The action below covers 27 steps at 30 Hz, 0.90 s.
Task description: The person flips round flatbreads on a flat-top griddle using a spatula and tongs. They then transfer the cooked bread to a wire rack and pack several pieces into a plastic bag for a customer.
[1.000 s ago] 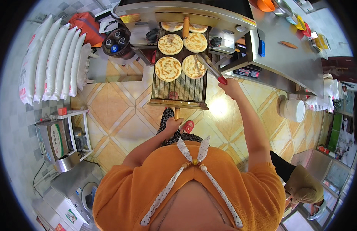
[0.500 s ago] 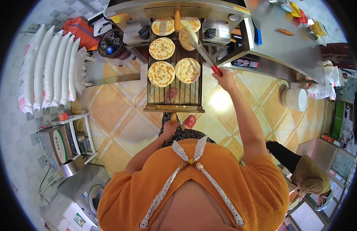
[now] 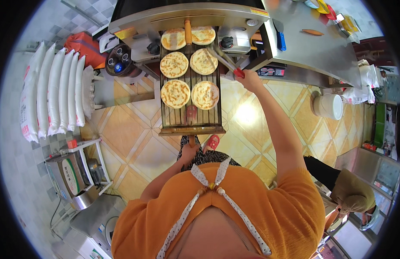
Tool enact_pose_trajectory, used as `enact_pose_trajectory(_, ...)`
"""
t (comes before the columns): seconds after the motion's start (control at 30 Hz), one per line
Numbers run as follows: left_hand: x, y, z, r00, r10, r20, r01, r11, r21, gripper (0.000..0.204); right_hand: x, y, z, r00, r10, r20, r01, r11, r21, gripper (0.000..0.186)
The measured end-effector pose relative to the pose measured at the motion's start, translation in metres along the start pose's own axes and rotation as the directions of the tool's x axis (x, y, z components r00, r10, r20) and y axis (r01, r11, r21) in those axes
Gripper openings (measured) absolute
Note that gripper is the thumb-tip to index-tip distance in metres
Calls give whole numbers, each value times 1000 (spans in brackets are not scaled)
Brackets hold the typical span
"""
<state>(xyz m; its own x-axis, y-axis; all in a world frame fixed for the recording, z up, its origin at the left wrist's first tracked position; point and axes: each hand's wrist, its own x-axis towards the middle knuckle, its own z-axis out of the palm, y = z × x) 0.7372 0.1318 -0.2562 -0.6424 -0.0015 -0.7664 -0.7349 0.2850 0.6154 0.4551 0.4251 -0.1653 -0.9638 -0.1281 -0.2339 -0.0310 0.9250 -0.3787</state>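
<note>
My left hand [image 3: 190, 152] is closed round the wooden handle at the near end of a wire grill rack [image 3: 189, 120], pulled partway out of a steel oven [image 3: 208, 19]. Several round, browned flatbreads lie flat on the rack in two columns. My right hand [image 3: 250, 81] grips the red handles of metal tongs [image 3: 226, 61] from the right side. The tongs' tips reach the right edge of the middle-right flatbread [image 3: 203, 61]; whether they pinch it I cannot tell. Part of the far pair, such as the far-left flatbread [image 3: 173, 39], sits near the oven mouth.
Black knobs [image 3: 226, 42] flank the rack on the oven front. A steel counter [image 3: 312, 52] at right holds a blue-handled scraper [image 3: 279, 36]. White sacks [image 3: 51, 90] stand along the left wall. A white bucket [image 3: 331, 106] is on the floor at right; another person [image 3: 349, 190] is behind at lower right.
The middle-right flatbread, tilted up at the tongs before, now lies flat on the rack. My right hand and the tongs have eased slightly. The whole view has shifted a little.
</note>
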Motion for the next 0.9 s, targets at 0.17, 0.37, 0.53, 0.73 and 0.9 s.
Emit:
enact_pose_trajectory(0.17,11,-21,7,999,-35,-30,35,999,6,31,-8,-29,-24,880,205,429,-416,769,485,34)
enact_pose_trajectory(0.37,16,-35,8,999,-45,4,45,999,19,28,26,-49,23,801,-103,590,-598,-91,796,30)
enact_pose_trajectory(0.53,13,-31,1,999,-36,37,34,999,43,28,13,-46,33,797,-156,584,-602,-123,789,29)
enact_pose_trajectory(0.73,-4,5,-5,998,-62,33,62,998,-7,30,4,-51,10,811,102,576,-580,267,770,30)
enact_pose_trajectory(0.9,6,-15,0,999,-35,8,34,997,62,31,46,-68,22,827,-31,561,-560,36,828,28)
